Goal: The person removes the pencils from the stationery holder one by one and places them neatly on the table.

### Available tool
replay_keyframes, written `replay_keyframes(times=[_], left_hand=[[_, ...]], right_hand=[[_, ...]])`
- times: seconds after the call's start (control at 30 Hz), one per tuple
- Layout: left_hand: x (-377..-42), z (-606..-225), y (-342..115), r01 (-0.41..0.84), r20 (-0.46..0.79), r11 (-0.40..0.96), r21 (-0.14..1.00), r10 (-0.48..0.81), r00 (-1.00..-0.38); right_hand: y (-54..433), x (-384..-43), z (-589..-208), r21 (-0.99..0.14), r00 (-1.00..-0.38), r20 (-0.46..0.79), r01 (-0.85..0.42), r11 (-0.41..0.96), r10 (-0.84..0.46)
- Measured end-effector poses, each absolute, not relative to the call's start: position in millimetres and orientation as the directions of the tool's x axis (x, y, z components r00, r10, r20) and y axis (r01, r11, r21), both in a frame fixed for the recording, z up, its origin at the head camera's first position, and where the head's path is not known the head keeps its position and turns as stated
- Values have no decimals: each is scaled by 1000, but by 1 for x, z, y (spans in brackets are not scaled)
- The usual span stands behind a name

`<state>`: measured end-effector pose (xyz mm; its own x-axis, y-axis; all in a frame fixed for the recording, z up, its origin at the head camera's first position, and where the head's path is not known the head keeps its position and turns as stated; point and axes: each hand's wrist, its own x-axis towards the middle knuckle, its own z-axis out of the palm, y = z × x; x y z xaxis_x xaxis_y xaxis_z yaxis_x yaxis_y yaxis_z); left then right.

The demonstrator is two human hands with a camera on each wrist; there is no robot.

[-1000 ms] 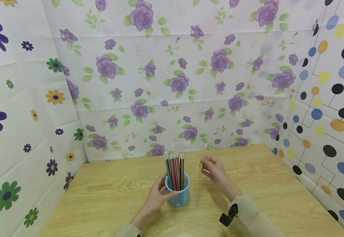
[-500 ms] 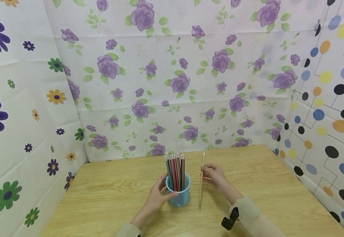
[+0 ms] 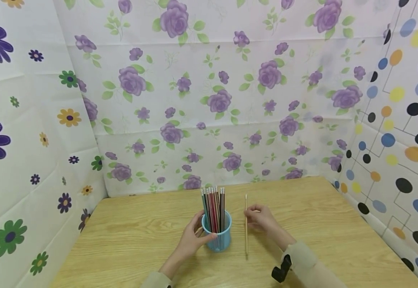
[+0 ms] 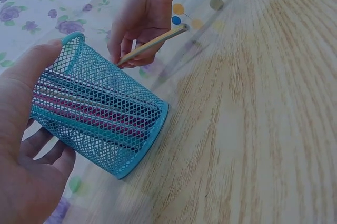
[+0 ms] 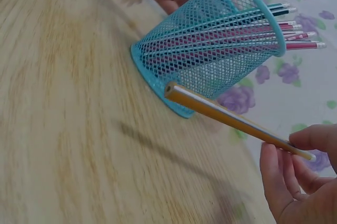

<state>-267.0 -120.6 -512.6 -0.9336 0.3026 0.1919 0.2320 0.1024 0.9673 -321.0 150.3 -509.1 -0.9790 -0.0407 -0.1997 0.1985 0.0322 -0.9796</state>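
My left hand (image 3: 191,241) grips a light-blue mesh pencil cup (image 3: 221,242) standing on the table, with thumb and fingers round its side. Several red, black and green pencils (image 3: 213,204) lean in the cup, white-tipped ends up. To the right of it, my right hand (image 3: 263,218) pinches a yellow pencil (image 3: 246,236) near its upper, white-tipped end. The lower end of that pencil (image 5: 221,112) is flat with a dark core, and in the right wrist view its shadow lies apart from it on the wood.
The wooden table (image 3: 133,236) meets a back wall hung with purple-rose cloth (image 3: 194,156). Patterned cloths also cover both sides. A black device (image 3: 281,269) is strapped at the right wrist.
My right hand has moved slightly down and toward me. The yellow pencil has swung from leaning to nearly straight up and down in view, and sits lower. My left hand stays on the cup.
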Motion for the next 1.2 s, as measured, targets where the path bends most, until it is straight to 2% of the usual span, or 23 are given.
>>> replay_keyframes(times=[0.23,0.47,0.73,0.93,1.2], left_hand=[[-266,-513,-121,230,189,107,967,301,-935],[-266,-513,-121,225,185,95,970,313,-931],[-265,-512,-120,225,188,86,970,311,-932],[-265,-512,-120,229,192,88,969,307,-932],[-265,-512,-120,221,183,92,971,311,-933]], right_hand=[[147,-320,-515,-964,-981,-180,162,212,-71],[144,-317,-520,-913,-983,-183,157,377,-34],[143,-317,-525,-884,-988,-155,125,450,-30],[141,-314,-522,-844,-996,-86,61,533,-23],[139,-311,-522,-814,-999,8,-26,580,-34]])
